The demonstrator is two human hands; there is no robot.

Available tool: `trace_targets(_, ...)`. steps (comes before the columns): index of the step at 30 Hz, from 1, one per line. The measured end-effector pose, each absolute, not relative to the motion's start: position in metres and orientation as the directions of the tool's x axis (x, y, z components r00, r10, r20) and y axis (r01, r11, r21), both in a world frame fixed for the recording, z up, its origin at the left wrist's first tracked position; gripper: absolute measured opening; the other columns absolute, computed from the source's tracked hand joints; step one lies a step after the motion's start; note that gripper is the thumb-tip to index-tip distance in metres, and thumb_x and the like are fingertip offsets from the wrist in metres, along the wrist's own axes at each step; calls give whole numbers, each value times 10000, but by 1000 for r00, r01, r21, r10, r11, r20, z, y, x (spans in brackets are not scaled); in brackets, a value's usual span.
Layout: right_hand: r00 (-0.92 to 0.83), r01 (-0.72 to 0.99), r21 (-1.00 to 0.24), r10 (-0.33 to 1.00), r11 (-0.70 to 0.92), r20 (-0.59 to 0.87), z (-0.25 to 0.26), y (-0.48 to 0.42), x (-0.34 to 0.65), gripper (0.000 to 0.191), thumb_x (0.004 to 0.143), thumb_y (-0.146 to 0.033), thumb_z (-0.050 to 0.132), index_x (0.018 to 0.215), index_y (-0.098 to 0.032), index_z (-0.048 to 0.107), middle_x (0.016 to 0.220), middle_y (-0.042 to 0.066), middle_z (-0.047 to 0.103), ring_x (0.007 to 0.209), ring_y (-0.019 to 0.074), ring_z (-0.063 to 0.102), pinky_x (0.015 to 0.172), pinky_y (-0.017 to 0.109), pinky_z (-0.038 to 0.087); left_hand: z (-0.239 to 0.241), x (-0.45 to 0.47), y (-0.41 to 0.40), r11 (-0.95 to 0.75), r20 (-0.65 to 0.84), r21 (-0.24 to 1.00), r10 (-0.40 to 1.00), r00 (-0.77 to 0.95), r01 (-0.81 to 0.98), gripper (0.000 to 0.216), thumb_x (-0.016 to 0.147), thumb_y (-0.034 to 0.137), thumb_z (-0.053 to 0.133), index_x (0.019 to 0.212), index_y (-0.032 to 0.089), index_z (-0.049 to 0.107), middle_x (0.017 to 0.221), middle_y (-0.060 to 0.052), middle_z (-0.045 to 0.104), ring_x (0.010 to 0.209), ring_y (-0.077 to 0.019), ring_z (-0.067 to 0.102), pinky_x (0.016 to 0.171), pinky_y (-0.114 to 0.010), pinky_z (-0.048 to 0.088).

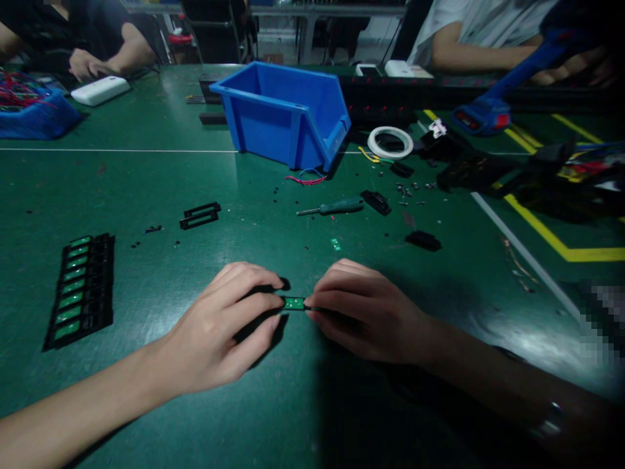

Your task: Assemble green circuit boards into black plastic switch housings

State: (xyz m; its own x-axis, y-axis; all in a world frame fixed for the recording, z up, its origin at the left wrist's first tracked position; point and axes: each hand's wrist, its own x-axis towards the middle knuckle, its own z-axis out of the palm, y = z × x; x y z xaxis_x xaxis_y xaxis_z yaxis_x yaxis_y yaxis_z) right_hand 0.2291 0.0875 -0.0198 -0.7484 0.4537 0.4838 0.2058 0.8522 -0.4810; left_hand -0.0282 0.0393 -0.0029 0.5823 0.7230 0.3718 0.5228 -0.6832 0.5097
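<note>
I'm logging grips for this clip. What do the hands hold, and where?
Both hands pinch a small green circuit board by its ends: left hand on the left end, right hand on the right.

Dim, wide-angle view bowed at the edges, glare at right, corners dark, pixelated patch lower right.

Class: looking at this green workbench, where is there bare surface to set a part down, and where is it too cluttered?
Bare patches: between the black tray of green boards and the left hand; also left of the blue plastic bin, above the black frame pieces. Crowded: right of the green-handled screwdriver, around the white tape roll and scattered screws.
</note>
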Motion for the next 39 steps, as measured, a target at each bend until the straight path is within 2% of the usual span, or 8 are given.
trace_targets(17, -754, 199, -480, 447, 854, 482, -20, 88, 229, 132, 888, -144, 687, 1017, -147, 661, 909, 63, 690, 791, 169, 606, 731, 346, 461, -4, -29, 39, -688, 377, 510, 718, 585, 516, 247, 890, 81, 624, 1129, 124, 669, 1195, -139, 627, 1132, -246, 579, 1000, -433, 461)
trace_targets(39, -749, 220, -482, 463, 848, 474, -20, 88, 229, 80, 896, -160, 678, 973, -162, 656, 885, 46, 687, 770, 161, 596, 727, 347, 452, -5, -29, 39, -668, 382, 518, 740, 554, 534, 215, 911, 90, 622, 1118, 127, 667, 1148, -120, 652, 1091, -229, 598, 977, -423, 469)
